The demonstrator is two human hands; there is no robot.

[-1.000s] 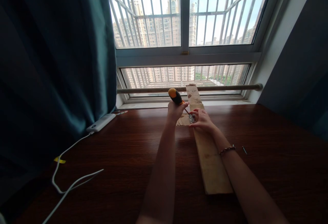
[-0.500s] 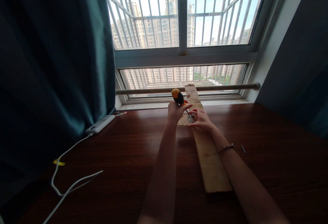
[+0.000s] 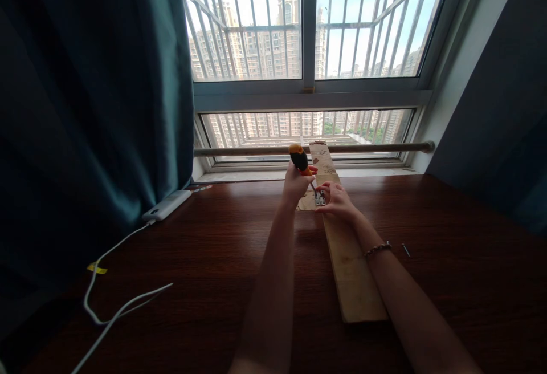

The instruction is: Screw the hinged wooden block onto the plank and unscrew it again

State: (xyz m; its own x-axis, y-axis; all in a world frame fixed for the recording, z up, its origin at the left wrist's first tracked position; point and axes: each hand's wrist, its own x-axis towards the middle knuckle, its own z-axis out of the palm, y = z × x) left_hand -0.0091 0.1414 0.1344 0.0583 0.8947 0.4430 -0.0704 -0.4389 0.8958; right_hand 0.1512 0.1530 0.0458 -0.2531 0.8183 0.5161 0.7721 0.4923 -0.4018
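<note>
My left hand (image 3: 293, 184) is closed around a screwdriver (image 3: 299, 158) with a black and yellow-orange handle. The screwdriver tilts, its shaft running down to a small metal hinge (image 3: 319, 198) on the wood. With thumb and fingers my right hand (image 3: 337, 198) grips the hinge from its right side. Under both hands lies a long wooden board (image 3: 352, 271), with another wooden piece (image 3: 323, 163) reaching toward the window. Whether the tip sits in a screw is too small to tell.
A loose screw (image 3: 405, 250) lies on the dark wooden table (image 3: 205, 260), right of my right forearm. At the left, a white power bank (image 3: 167, 205) with a white cable (image 3: 91, 291) rests by the blue curtain (image 3: 128, 89). A horizontal rail (image 3: 376, 147) crosses before the window.
The screwdriver handle and my left hand have shifted slightly to the right, and the fingers around the handle have turned a little. My right hand stays at the hinge.
</note>
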